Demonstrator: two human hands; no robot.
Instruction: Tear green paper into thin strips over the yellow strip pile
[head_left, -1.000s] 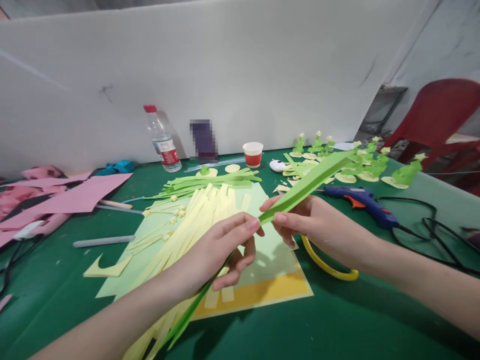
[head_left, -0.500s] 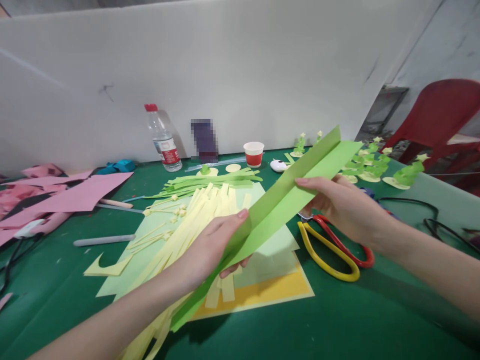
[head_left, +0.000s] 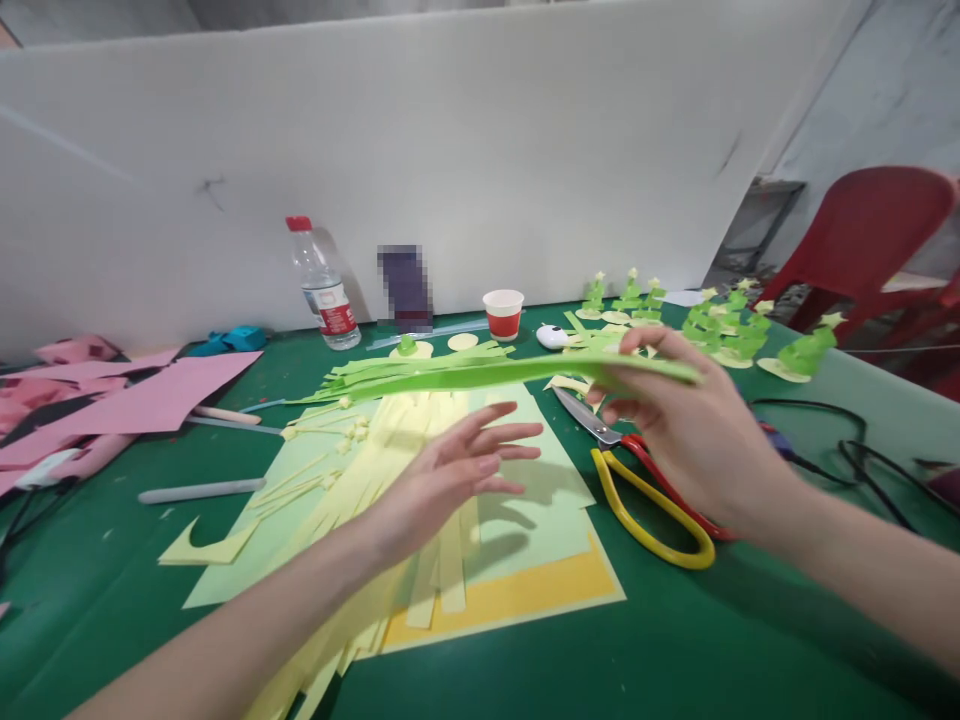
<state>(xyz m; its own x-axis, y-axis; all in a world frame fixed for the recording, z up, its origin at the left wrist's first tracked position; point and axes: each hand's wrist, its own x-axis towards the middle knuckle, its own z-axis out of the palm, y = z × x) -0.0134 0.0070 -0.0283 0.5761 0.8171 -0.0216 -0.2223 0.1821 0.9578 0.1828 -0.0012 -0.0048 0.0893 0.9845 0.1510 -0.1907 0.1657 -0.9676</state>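
Note:
A long green paper piece (head_left: 480, 375) is held by my right hand (head_left: 667, 400) near its right end, seen nearly edge-on and roughly level. My left hand (head_left: 457, 470) hovers with fingers spread and nothing in them, over pale yellow paper strips (head_left: 360, 530) and light green sheets (head_left: 525, 520). Below my right hand lie scissors (head_left: 652, 510) with yellow and red handles, blades apart. Green paper strips (head_left: 352, 375) lie behind the yellow ones. Small yellow stars on thin strips (head_left: 352, 435) rest on the sheets' left part.
Along the white panel stand a water bottle (head_left: 326, 290) and a paper cup (head_left: 503, 314). Small green spiral trees with stars (head_left: 806, 350) stand at the right, near black cables (head_left: 832, 410). Pink paper (head_left: 180, 395) lies left, a grey stick (head_left: 199, 491) nearer. A red chair (head_left: 870, 240) is beyond.
My left hand has let go of the green paper and its fingers have spread. The paper has swung from a steep slant to nearly level, still in my right hand.

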